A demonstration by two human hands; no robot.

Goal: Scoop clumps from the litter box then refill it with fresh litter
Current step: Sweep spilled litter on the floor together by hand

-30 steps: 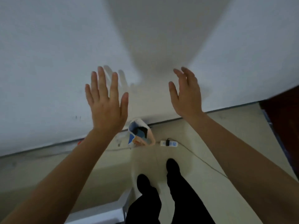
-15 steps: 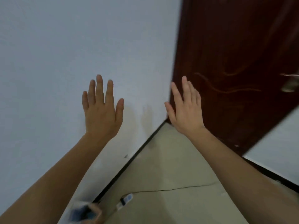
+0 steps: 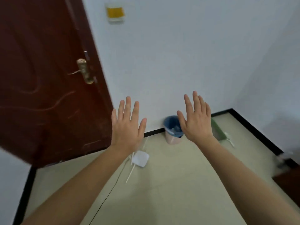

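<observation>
My left hand and my right hand are held up in front of me, backs toward me, fingers straight and spread, holding nothing. Behind my right hand, against the far wall, a pale bin with a blue bag liner stands on the floor. To its right a green object lies by the wall, partly hidden by my right hand, with a white utensil beside it. No litter box is plainly visible.
A dark red door with a brass handle fills the left. A white square device with a white stick and a thin cable lies on the beige floor. Dark furniture stands at the right edge.
The view has swung to the right: the door moved from right to left of frame, and the bin and green object came into sight. Both hands stay raised and spread.
</observation>
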